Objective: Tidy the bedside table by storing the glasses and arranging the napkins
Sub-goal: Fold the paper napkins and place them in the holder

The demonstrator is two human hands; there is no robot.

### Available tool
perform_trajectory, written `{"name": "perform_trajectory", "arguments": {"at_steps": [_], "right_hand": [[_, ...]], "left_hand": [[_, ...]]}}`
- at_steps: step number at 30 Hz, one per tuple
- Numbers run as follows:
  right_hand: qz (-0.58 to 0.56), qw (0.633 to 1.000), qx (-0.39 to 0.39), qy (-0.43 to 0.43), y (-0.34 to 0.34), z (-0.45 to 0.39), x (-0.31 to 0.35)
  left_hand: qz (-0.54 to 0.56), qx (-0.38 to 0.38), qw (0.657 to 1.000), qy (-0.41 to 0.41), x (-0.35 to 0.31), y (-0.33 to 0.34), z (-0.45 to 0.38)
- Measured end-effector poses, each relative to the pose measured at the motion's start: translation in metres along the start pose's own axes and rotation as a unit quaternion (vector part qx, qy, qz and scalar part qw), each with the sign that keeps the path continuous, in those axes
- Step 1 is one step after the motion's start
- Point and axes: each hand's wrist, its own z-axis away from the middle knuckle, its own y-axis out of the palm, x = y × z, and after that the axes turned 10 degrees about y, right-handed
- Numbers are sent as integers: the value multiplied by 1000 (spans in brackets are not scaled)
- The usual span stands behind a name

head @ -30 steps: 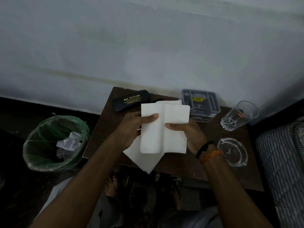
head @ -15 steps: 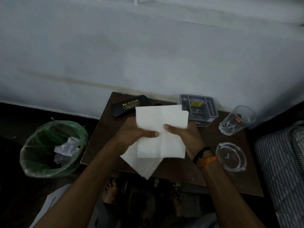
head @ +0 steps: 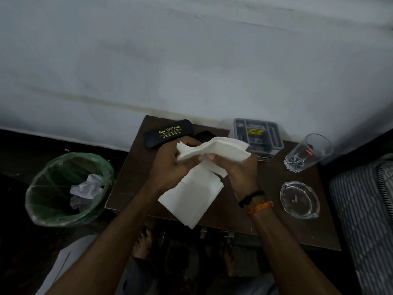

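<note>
dark wooden tabletop point(head: 131, 179) against a pale wall point(head: 191, 60), green bin point(head: 68, 188) off its left edge, both hands, left hand point(head: 170, 169) and right hand point(head: 238, 171), gripping white napkins point(head: 221, 149) above its middle.

Dim, underexposed pic w/ wide-angle edge bending, floor shadows maybe crushed.

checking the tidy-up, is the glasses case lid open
No, the black glasses case lies closed at the table's back edge.

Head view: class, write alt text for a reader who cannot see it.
Both hands, left hand and right hand, hold a white napkin above more napkins on a dark bedside table, beside a closed glasses case.
</note>
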Motion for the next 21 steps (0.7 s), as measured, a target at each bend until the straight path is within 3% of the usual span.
{"name": "perform_trajectory", "arguments": {"at_steps": [5,11,16,21], "right_hand": [[57,994,54,71,-8,-3,-11],[24,996,22,83,-8,-6,-17],[9,999,-16,40,-6,-7,-15],[45,994,23,98,-6,-7,-24]], "left_hand": [[-91,46,992,-80,20,-4,5],[-70,16,994,-87,17,-3,5],[-4,-31,995,-94,14,-2,4],[-70,42,991,-109,21,-2,4]]}}
